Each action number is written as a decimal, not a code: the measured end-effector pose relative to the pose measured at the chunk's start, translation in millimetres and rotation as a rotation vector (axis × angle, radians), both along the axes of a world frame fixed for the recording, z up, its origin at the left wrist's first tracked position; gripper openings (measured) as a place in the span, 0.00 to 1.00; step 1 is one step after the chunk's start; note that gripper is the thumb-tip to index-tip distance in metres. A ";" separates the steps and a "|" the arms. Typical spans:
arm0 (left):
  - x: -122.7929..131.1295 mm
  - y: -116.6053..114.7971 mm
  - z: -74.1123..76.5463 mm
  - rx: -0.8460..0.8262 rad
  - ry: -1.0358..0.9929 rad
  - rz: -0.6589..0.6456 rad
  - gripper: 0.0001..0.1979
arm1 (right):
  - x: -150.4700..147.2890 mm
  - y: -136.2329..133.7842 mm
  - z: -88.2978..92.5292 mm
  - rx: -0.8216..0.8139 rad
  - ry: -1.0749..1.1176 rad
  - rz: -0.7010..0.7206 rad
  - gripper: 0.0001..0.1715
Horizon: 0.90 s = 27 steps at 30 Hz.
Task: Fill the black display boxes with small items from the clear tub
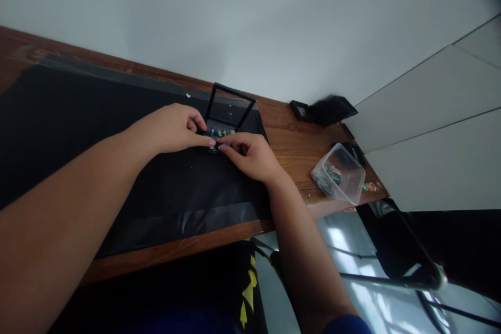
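A small black case (207, 124) stands open on the black mat, its clear window lid (230, 107) with a black frame tilted up at the back. Several small blue, green and yellowish pieces (223, 132), like polished stones, lie inside. My left hand (176, 128) is at the case's left side, index finger by the back corner and thumb along the front, seemingly gripping it. From the right, my right hand (250, 154) pinches a small dark blue piece (218, 147) over the front of the case, close to my left thumb. My fingers partly hide the case's front.
The black mat (152, 188) covers much of the wooden table (289, 138). To the right stands a clear plastic tub (344, 177) holding small bagged green pieces. Black cases (332, 109) lie at the back right by the wall. A white scrap (188, 95) rests on the mat.
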<state>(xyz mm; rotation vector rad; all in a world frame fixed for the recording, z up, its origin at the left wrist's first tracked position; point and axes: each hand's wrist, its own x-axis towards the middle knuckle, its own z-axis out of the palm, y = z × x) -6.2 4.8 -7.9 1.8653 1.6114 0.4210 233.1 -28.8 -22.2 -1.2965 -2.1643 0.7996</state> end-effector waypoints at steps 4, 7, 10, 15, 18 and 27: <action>0.9 -2.8 0.0 0.113 0.063 -0.075 0.20 | 1.9 -0.5 1.2 -0.024 0.003 -0.018 0.15; -0.4 -2.6 -1.5 0.127 0.077 -0.117 0.19 | 2.1 2.7 -3.0 -0.033 0.023 -0.024 0.16; -2.8 -1.4 -2.9 0.128 0.097 -0.110 0.20 | 0.9 2.7 -5.0 -0.027 0.106 -0.025 0.16; -4.2 -2.2 0.6 0.127 0.120 -0.136 0.20 | 32.9 -31.1 27.7 0.131 0.199 -0.210 0.18; -3.3 -3.9 3.5 0.102 0.105 -0.156 0.19 | 100.8 -59.6 66.0 0.271 -0.003 -0.428 0.17; -2.8 -3.3 -4.7 0.127 0.080 -0.216 0.18 | 274.7 -59.7 84.6 -0.064 -0.668 -0.600 0.20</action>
